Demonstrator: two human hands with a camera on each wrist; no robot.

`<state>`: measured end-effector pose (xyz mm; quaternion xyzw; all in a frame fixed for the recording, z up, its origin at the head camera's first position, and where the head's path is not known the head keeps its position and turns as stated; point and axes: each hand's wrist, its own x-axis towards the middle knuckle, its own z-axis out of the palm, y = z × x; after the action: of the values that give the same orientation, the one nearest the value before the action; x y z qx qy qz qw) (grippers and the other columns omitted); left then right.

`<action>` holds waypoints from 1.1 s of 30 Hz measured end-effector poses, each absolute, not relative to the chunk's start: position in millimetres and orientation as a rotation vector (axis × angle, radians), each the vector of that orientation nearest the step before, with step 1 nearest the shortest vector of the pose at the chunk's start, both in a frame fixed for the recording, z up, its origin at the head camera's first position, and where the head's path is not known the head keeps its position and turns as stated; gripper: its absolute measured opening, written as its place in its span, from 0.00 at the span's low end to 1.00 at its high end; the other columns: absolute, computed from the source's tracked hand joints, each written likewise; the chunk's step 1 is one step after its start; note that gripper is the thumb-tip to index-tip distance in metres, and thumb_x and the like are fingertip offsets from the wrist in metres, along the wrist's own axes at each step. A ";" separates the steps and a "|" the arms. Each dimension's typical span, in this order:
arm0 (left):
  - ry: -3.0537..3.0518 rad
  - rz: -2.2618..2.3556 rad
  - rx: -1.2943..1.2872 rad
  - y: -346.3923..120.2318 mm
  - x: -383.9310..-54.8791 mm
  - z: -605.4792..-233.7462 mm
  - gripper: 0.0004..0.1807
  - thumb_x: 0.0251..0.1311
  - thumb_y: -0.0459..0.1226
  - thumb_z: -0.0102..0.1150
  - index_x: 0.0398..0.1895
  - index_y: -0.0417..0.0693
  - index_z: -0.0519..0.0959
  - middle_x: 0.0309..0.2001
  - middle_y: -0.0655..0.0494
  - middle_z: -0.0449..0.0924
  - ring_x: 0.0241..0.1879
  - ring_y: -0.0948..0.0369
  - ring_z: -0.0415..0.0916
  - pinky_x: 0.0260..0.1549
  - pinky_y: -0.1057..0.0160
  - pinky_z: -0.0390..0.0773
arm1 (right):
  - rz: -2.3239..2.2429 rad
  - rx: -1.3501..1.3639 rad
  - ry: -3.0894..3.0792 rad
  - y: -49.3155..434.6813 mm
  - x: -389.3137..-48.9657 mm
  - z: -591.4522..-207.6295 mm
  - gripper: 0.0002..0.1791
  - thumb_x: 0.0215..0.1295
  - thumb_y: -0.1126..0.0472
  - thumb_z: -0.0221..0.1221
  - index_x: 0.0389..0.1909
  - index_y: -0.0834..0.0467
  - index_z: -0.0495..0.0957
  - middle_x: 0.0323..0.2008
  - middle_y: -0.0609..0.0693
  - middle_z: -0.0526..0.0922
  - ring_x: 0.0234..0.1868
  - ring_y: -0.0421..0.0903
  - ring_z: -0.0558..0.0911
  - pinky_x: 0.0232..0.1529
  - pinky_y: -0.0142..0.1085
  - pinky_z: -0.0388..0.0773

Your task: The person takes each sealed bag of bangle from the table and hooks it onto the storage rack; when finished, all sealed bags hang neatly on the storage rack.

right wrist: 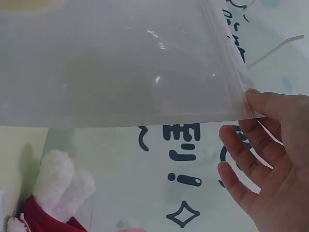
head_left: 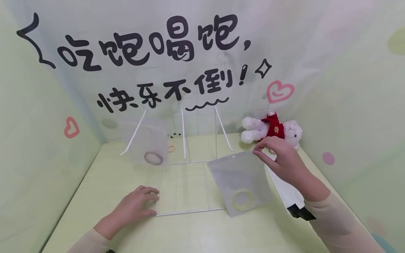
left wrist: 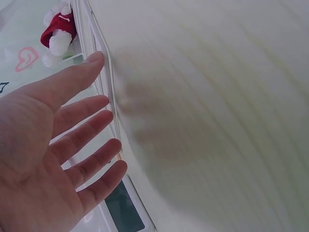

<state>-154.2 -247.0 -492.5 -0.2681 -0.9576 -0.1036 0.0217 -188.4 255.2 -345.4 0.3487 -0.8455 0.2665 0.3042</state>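
My right hand (head_left: 281,161) pinches the top corner of a translucent zip bag (head_left: 253,172) between thumb and fingertips. Inside the bag a pale yellow ring (head_left: 234,200) lies near the bottom. A white wire rack (head_left: 180,213) stands in the middle, with three prongs pointing forward. Another clear bag (head_left: 156,137), holding a brownish-pink ring (head_left: 146,160), hangs at the left prong. At the rack base's left side, my left hand (head_left: 134,207) rests with loosely spread fingers touching or very near the wire. The left wrist view shows that palm holding nothing.
Behind the right hand a white plush bear (head_left: 275,128) in red lies against the back wall. A white flat sheet (head_left: 281,186) lies beneath the right forearm. A small orange oval (head_left: 172,148) is seen behind the rack. Printed sheeting encloses the table (head_left: 196,232).
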 end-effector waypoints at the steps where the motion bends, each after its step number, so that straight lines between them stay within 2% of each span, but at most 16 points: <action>1: -2.968 -0.324 -0.831 -246.9 -154.0 -492.5 0.25 0.48 0.50 0.79 0.51 0.54 0.87 0.61 0.59 0.82 0.59 0.54 0.77 0.50 0.50 0.87 | 0.710 0.929 -2.235 253.5 -185.5 -342.6 0.16 0.50 0.72 0.75 0.37 0.53 0.84 0.34 0.41 0.85 0.37 0.36 0.77 0.40 0.25 0.73; 17: -2.956 -0.319 -0.832 -246.7 -152.9 -492.9 0.24 0.48 0.49 0.79 0.50 0.54 0.88 0.60 0.60 0.82 0.59 0.53 0.77 0.51 0.49 0.86 | 0.817 1.103 -2.074 220.6 -165.7 -306.4 0.18 0.49 0.73 0.74 0.40 0.56 0.85 0.36 0.43 0.85 0.42 0.39 0.81 0.50 0.23 0.75; 25: -2.970 -0.328 -0.811 -246.2 -152.0 -492.7 0.25 0.49 0.50 0.78 0.51 0.53 0.88 0.61 0.59 0.82 0.59 0.53 0.77 0.53 0.49 0.85 | 0.858 1.161 -1.985 203.3 -158.9 -289.0 0.15 0.51 0.73 0.72 0.39 0.58 0.85 0.36 0.45 0.85 0.42 0.40 0.81 0.51 0.28 0.75; 33: -2.972 -0.316 -0.819 -246.6 -152.7 -492.1 0.25 0.49 0.50 0.78 0.51 0.54 0.88 0.61 0.61 0.82 0.59 0.55 0.77 0.52 0.51 0.86 | 0.867 1.210 -1.962 190.8 -155.5 -278.3 0.11 0.56 0.69 0.72 0.40 0.58 0.85 0.37 0.46 0.86 0.44 0.43 0.81 0.55 0.27 0.75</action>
<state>-152.7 -246.6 -492.1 -0.2642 -0.9588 -0.1021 0.0214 -155.5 190.8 -278.3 0.4631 -0.7513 0.3320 0.3329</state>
